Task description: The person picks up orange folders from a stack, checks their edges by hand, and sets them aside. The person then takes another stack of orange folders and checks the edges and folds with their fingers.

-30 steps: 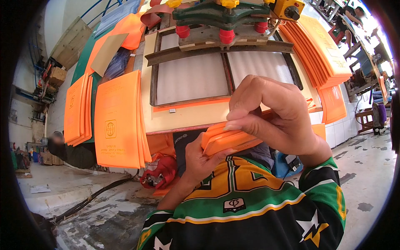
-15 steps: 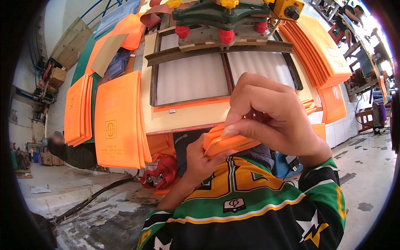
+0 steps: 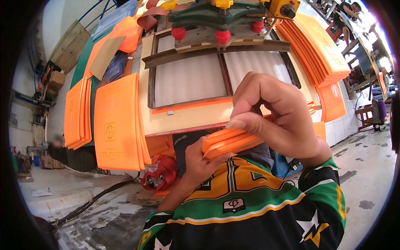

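Observation:
A small stack of orange plastic booklet covers [image 3: 231,143] is held in front of my chest, its rounded edges facing me. My left hand [image 3: 201,160] grips the stack's left end, thumb along the near side. Over the top of the stack, my right hand [image 3: 279,112] is closed in a pinch, with thumb and forefinger meeting just above the upper edge. Whatever lies between those fingertips is hidden. Beyond the hands, a press [image 3: 216,25] with red knobs stands over a dark metal frame [image 3: 185,102] on the cream work board [image 3: 179,121].
Orange covers with a globe emblem [image 3: 116,125] hang over the table's left edge, beside another bundle [image 3: 75,114]. A tall pile of orange covers [image 3: 318,50] stands at right. A small pale block [image 3: 170,113] lies on the board. Another person [image 3: 348,18] is at far right.
My right thumb and forefinger have lifted slightly off the stack's edge, and the hand has tilted. The left hand keeps its grip, with the stack's edges now more visible. The view has shifted slightly.

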A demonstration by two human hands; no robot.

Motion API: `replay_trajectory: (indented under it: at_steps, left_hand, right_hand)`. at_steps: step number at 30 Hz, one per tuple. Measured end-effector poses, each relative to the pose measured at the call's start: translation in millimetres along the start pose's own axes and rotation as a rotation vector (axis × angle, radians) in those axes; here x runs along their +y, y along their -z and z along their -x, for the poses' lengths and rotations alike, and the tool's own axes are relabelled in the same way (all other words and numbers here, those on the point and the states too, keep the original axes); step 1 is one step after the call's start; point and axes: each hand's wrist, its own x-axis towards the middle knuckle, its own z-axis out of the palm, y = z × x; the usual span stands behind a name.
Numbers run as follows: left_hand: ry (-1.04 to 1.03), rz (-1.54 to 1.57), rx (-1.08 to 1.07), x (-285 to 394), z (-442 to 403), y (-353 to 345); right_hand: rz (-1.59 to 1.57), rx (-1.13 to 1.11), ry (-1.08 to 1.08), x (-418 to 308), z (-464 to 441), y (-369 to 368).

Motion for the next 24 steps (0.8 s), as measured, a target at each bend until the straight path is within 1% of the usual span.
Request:
replay_trajectory:
  at_steps: [7,10,12,15,19,21,22,24]
  left_hand:
    - [-0.037,0.007,0.007,2,-3,-2]
    - [-0.052,-0.004,-0.001,3,-3,-2]
    - [-0.061,0.037,0.026,4,-3,-4]
    - [-0.064,0.015,-0.003,-2,-1,-2]
    - [-0.069,-0.033,-0.027,0,-2,1]
    - [0.031,0.063,0.012,0,-2,0]
    - [0.030,0.065,0.012,1,-2,0]
    - [0.046,0.081,0.047,5,-2,1]
  right_hand:
    - [0.028,-0.016,-0.021,-1,1,2]
    - [0.032,-0.012,0.008,-1,0,3]
    - [0.092,-0.080,0.046,-2,-1,5]
    - [0.149,-0.081,0.074,-5,0,1]
    - [0.117,-0.110,0.026,-4,0,1]
    - [-0.053,0.122,0.089,3,1,0]
    - [-0.137,0.226,0.112,5,1,0]
    - [-0.201,0.341,0.143,8,4,7]
